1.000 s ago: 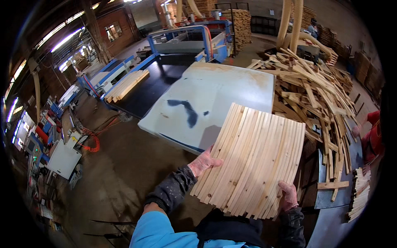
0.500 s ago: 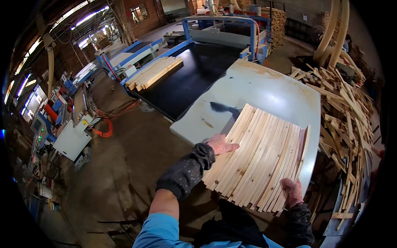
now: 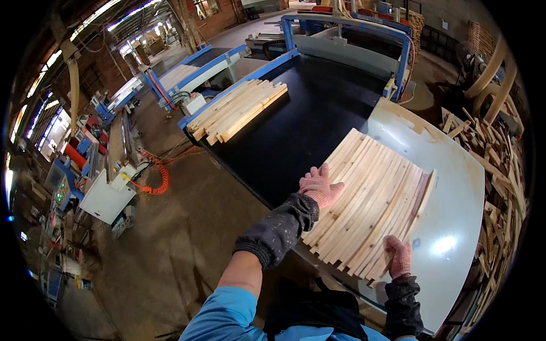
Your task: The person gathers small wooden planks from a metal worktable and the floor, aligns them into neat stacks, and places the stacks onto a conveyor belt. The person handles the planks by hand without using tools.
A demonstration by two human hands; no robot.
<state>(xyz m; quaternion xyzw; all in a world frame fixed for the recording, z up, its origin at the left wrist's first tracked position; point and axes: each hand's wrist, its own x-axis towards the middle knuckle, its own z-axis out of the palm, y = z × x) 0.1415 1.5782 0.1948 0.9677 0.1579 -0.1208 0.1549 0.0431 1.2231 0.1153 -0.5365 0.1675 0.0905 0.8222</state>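
Note:
A row of pale wooden strips [image 3: 369, 199], laid side by side, slants across the edge between a black machine bed [image 3: 296, 119] and a smooth whitish-grey panel [image 3: 449, 210]. My left hand [image 3: 320, 186], in a pink knit glove, grips the row's left edge, its thumb reaching over the top. At the near right corner my right hand [image 3: 399, 257], gloved alike, is closed round the strips' ends; its fingers underneath are hidden. One strip [image 3: 422, 204] at the right edge stands slightly apart from the others.
Another batch of wooden strips [image 3: 239, 111] lies on the bed's left side. A blue gantry frame [image 3: 347, 23] spans its far end. Scrap wood [image 3: 500, 187] is heaped at the right. Left are a white control cabinet [image 3: 105, 199] and a coiled orange hose [image 3: 162, 181].
Both hands have carried the row of strips leftward off the panel, partly over the black bed. My view has turned, so the machine sits farther right.

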